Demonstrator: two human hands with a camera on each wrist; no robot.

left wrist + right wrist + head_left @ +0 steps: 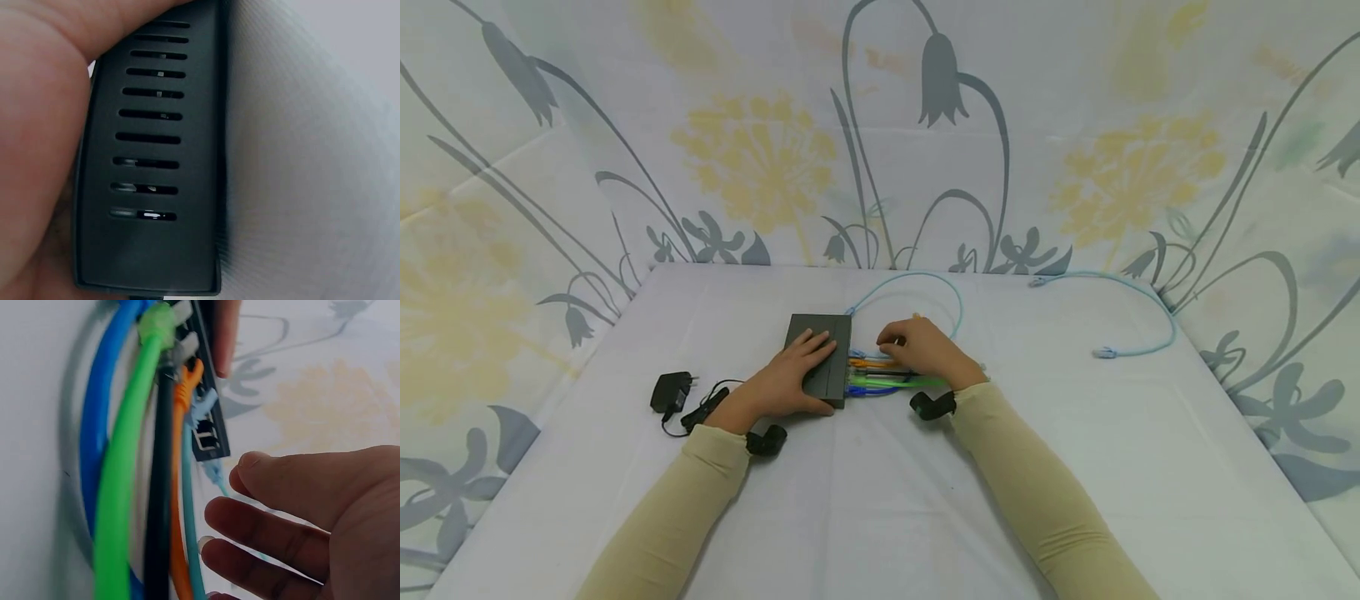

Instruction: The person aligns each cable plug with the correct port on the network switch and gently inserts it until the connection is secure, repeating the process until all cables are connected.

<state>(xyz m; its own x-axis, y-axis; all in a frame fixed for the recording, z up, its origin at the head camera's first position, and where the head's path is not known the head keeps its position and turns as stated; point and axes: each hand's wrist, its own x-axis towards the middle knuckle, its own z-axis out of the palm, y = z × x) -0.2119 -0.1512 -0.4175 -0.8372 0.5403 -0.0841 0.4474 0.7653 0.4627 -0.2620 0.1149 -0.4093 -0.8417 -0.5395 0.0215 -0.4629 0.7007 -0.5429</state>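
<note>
A dark grey network switch (839, 333) lies flat on the table, and my left hand (790, 375) rests on its top with fingers spread. The left wrist view shows the switch's slotted side (150, 125) close up. Blue (94, 437), green (125, 462), black (161, 487) and orange (178, 444) cables run from its ports, along with a light blue cable (189, 506). Above the cables, my right hand (928, 350) has loosely bent fingers and holds nothing. A light blue plug (214, 472) shows just past the switch's end, near the right thumb.
Left of the switch lies a black power adapter (670, 392) with its bundled cord (706, 408). A separate light blue cable (1165, 312) curves on the table at the back right. Another light blue cable (917, 273) arcs behind the right hand. Flower-patterned cloth (887, 150) stands around the table.
</note>
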